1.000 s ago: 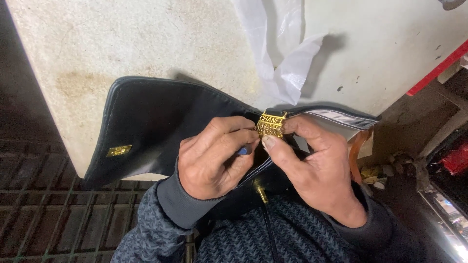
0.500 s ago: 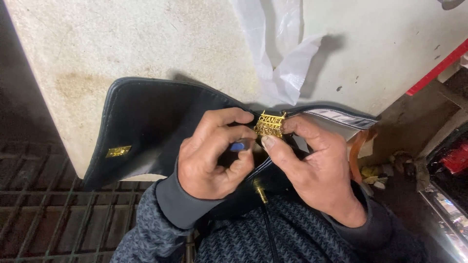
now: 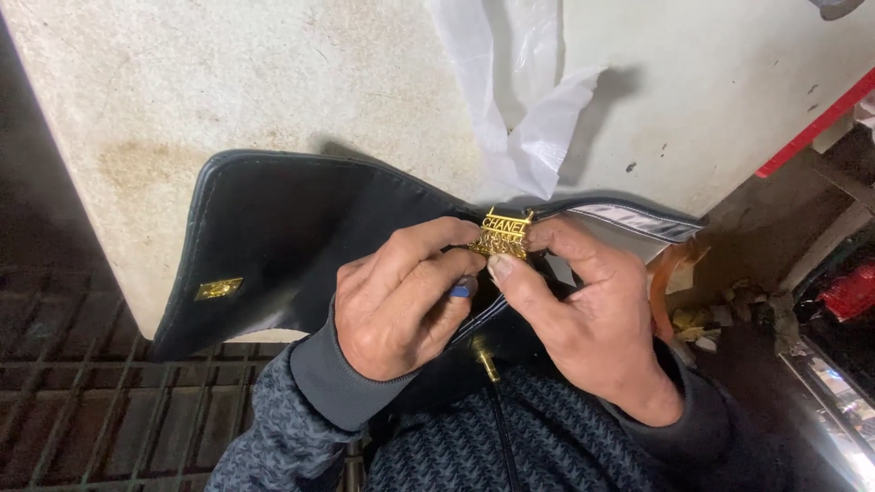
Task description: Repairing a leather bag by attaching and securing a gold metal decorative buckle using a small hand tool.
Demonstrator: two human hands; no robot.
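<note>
The black bag (image 3: 301,246) lies open-flapped over the pale tabletop (image 3: 228,82) edge. Right hand (image 3: 583,319) fingers pinch its gold clasp plate (image 3: 501,235); left hand (image 3: 401,305) curls around a small blue-tipped tool (image 3: 463,289). Best brace the plate squarely and press gently.

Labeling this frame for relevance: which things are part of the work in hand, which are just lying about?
In use: gold metal plate, pinched by left hand and right hand; black bag; blue-tipped tool in left hand.

Lying about: white plastic bag; table; red item; floor grating.
</note>
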